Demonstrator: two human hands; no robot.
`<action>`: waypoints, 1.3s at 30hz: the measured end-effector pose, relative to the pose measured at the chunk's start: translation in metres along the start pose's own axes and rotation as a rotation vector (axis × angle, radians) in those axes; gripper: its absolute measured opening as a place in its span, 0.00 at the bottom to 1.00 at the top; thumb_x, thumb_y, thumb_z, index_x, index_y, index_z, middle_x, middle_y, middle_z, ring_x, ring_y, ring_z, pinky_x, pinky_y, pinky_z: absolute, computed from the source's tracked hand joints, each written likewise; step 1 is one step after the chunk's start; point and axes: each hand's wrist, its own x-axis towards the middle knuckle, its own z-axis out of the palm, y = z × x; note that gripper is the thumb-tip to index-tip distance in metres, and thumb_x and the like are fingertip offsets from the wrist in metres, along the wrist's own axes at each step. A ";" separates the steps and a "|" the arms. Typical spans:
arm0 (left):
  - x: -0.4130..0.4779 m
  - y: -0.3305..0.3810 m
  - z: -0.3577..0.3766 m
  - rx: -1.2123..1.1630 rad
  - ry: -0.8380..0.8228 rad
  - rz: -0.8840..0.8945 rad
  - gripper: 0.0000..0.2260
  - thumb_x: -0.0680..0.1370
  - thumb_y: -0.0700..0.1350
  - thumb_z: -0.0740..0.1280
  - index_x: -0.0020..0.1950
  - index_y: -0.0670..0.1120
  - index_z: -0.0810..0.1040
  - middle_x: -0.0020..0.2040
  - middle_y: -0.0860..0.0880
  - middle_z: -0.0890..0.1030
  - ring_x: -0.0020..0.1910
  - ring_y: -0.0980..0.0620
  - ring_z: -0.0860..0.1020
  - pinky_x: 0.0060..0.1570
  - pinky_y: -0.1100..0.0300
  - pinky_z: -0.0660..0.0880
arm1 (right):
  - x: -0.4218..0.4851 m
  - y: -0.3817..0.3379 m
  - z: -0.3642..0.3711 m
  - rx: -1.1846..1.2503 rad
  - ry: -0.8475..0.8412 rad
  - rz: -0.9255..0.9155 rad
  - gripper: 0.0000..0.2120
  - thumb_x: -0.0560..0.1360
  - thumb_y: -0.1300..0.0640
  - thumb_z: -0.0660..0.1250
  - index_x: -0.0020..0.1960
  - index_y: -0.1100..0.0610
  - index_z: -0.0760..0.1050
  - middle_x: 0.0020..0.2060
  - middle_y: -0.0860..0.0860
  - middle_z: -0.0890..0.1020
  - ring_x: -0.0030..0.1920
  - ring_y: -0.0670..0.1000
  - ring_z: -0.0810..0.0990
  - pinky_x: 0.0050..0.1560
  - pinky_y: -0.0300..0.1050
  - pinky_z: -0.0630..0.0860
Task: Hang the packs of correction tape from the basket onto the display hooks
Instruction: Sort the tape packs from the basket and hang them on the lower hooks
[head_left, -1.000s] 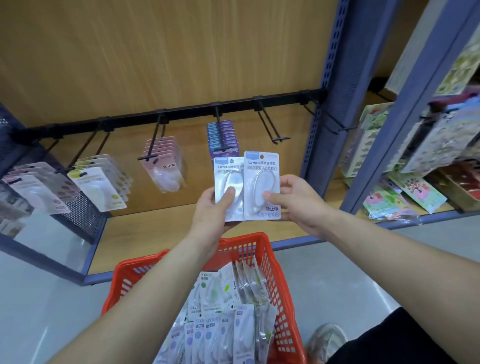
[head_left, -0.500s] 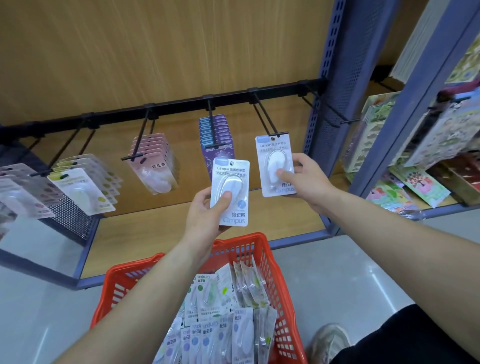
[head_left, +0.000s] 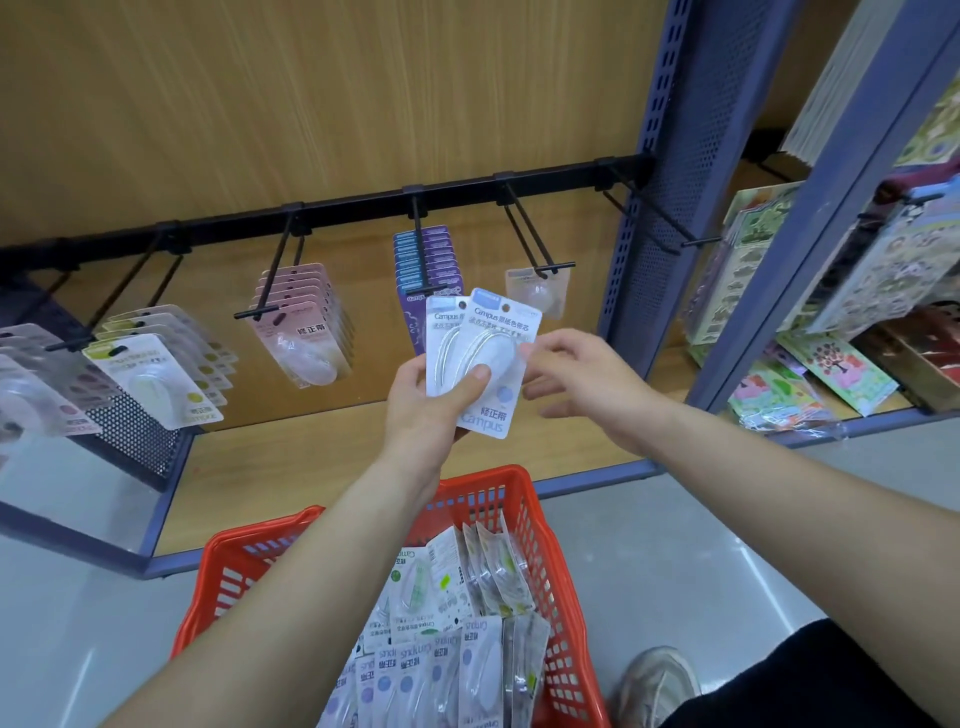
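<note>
My left hand (head_left: 423, 410) grips two blue-and-white packs of correction tape (head_left: 493, 358), fanned out, in front of the display rail. My right hand (head_left: 587, 384) is just right of them, fingers relaxed and holding nothing, its thumb tip by the front pack's right edge. One clear pack (head_left: 540, 293) hangs alone at the tip of a black hook (head_left: 530, 244) behind the held packs. Below my arms stands the red basket (head_left: 483, 475) with several more packs (head_left: 441, 649) inside.
Hooks to the left carry purple packs (head_left: 426, 260), pink packs (head_left: 306, 332) and green packs (head_left: 156, 379). A bare hook (head_left: 660, 218) sticks out by the blue upright (head_left: 639, 270). Sticker sheets (head_left: 831, 374) fill the right bay. My shoe (head_left: 654, 680) is beside the basket.
My right hand carried one pack up to the hook, left it hanging there, and came back empty towards the packs in my left hand.
</note>
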 end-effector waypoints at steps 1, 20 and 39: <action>0.001 0.000 0.004 -0.008 -0.008 0.003 0.23 0.74 0.43 0.77 0.67 0.46 0.74 0.58 0.47 0.85 0.54 0.45 0.86 0.45 0.54 0.83 | -0.001 0.001 0.003 0.026 -0.023 0.006 0.15 0.79 0.49 0.70 0.60 0.55 0.74 0.51 0.52 0.86 0.49 0.51 0.87 0.51 0.51 0.83; 0.008 0.000 -0.004 0.161 -0.001 0.046 0.11 0.79 0.39 0.71 0.61 0.47 0.79 0.54 0.49 0.87 0.53 0.46 0.85 0.49 0.53 0.79 | 0.034 0.015 -0.025 -0.015 0.177 -0.096 0.17 0.82 0.57 0.66 0.67 0.42 0.74 0.53 0.49 0.84 0.55 0.50 0.83 0.54 0.51 0.82; 0.015 0.005 0.005 0.323 -0.077 0.167 0.12 0.77 0.37 0.74 0.58 0.46 0.79 0.51 0.51 0.87 0.48 0.51 0.86 0.44 0.61 0.81 | 0.057 0.018 -0.023 -0.273 0.309 -0.105 0.20 0.83 0.53 0.63 0.74 0.47 0.68 0.59 0.48 0.80 0.55 0.49 0.79 0.39 0.36 0.70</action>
